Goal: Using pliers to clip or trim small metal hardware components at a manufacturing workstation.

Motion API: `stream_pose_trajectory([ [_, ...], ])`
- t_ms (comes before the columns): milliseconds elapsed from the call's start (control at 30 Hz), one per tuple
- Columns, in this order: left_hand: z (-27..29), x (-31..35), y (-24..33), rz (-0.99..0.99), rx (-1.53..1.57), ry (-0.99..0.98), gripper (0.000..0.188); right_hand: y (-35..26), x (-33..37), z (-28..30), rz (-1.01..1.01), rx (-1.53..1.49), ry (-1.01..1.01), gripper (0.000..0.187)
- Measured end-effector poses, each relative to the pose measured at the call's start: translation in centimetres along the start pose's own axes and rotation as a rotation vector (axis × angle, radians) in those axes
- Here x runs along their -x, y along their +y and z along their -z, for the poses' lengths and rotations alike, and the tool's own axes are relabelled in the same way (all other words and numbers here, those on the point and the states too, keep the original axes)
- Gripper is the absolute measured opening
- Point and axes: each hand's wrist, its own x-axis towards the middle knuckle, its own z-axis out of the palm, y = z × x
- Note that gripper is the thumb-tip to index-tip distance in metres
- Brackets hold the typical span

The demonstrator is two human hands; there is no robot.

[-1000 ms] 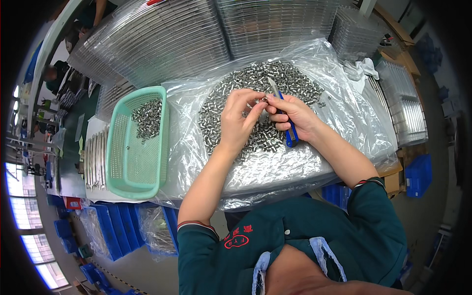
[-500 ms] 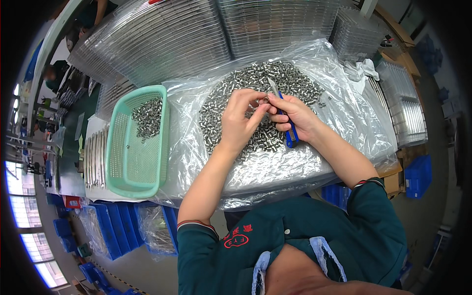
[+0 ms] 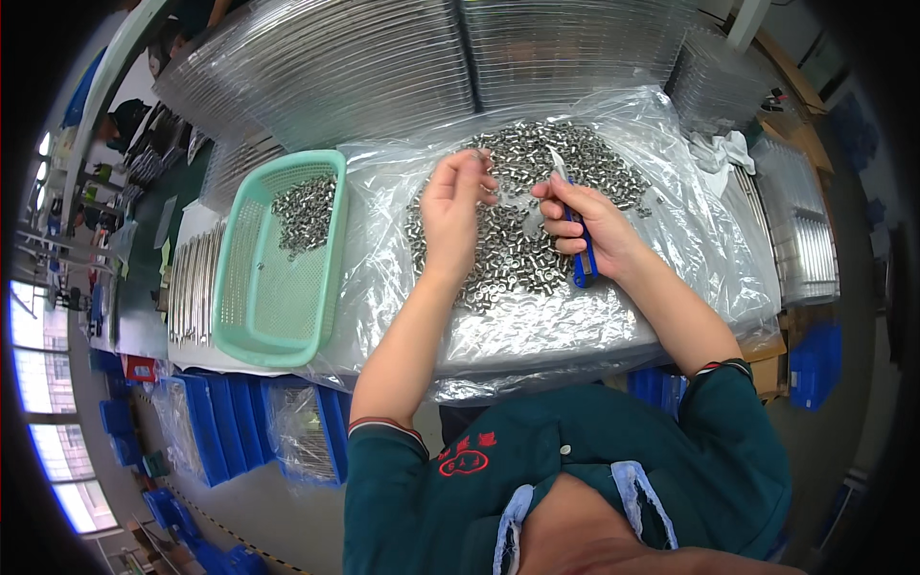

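My left hand (image 3: 454, 206) is raised over the left part of a pile of small shiny metal fittings (image 3: 513, 273), thumb and fingertips pinched around one small metal fitting (image 3: 476, 155). In my right hand (image 3: 599, 225) is a utility knife with a blue handle (image 3: 583, 264), its blade out and pointing up and away from me. The fingers wrap round the handle above the right side of the pile. My hands are apart. The pile lies on clear plastic sheeting (image 3: 383, 220).
Left of the pile stands a mint-green mesh basket (image 3: 278, 311) with similar small metal parts (image 3: 307, 211) at its far end. Metal rods (image 3: 195, 287) lie beyond its left side. Stacked clear trays (image 3: 335, 81) wall the back. A white cloth (image 3: 724, 153) lies at the far right.
My hands have separated: the left moved left and away with the fitting, while the right, still holding the knife, shifted slightly right. The view has also shifted a little.
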Motion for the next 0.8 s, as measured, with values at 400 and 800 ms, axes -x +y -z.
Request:
stream_pose_trajectory([
  [400,2.7,-1.6,2.0,-0.026,0.012,0.128,0.031,-0.2,-0.1,0.3,0.036,0.031,-0.001,0.027],
  [800,3.1,-1.4,-0.4,-0.323,-1.158,-0.078,0.015,-0.4,0.2,0.3,0.102,-0.036,0.059,0.029],
])
